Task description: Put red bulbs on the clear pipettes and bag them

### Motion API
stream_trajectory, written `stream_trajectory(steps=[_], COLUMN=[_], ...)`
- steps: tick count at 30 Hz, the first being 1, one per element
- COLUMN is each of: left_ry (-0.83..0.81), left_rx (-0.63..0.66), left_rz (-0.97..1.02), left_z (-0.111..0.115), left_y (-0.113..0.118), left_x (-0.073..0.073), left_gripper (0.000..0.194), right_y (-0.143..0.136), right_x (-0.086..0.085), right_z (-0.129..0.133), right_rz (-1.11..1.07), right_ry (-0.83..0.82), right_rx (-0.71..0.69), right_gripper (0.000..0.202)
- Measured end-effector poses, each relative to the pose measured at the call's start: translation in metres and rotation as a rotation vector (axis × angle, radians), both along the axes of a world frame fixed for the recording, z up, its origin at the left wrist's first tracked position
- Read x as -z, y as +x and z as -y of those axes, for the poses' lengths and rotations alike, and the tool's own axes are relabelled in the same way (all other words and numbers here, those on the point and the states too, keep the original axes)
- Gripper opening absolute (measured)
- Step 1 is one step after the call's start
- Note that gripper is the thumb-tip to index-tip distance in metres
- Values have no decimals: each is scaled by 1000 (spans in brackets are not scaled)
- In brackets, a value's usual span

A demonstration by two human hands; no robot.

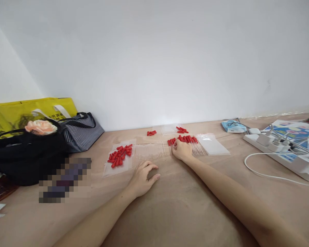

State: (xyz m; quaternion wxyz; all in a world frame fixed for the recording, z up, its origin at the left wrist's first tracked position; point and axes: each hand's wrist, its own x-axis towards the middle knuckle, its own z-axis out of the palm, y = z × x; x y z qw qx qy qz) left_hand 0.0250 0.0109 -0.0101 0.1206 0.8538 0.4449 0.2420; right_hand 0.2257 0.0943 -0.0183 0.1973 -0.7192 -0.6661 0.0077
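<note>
My left hand (143, 178) rests on the table with its thumb and fingers apart, holding nothing. Just beyond it lies a row of thin clear dropper tubes (149, 151) without bulbs. To its left, a pile of red rubber bulbs (119, 156) sits on a clear plastic bag (108, 170). My right hand (182, 150) is closed at the row of red-bulbed droppers (188, 139), its fingertips pinched around one dropper, largely hidden by the hand. The other droppers lie side by side, with their red bulbs toward the wall.
Clear bags (213, 144) lie right of the droppers. More red bulbs (151, 133) lie near the wall. A white power strip (280, 154) with chargers and a cable stands at right, near a blue mask (233, 126). Black (28, 157) and striped bags (82, 132) stand at left.
</note>
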Motion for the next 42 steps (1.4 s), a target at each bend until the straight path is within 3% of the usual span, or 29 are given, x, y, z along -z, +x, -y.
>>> stream_trajectory(steps=[17,31,36,39,42], left_ry=[3,4,147,255,220], left_rx=[-1,-22,-224,-468,-627], left_rz=[-17,-2,-13,-46,-60], left_z=[0,2,-11,-28,-45], left_y=[1,2,-14,-38,-61], left_x=[0,-1,-3,-11,-24], left_gripper=[17,17,14,12,11], right_y=[-10,-53,-49,-28,1], right_x=[-4,-17,-27,-31,-26], right_z=[-12,-17,-5,18,49], right_rz=[63,84,111,140,172], right_ry=[-10,-171,-158,-105,-57], right_rx=[20,-47,-107,-201,-353], right_gripper=[33,20,21,25,22])
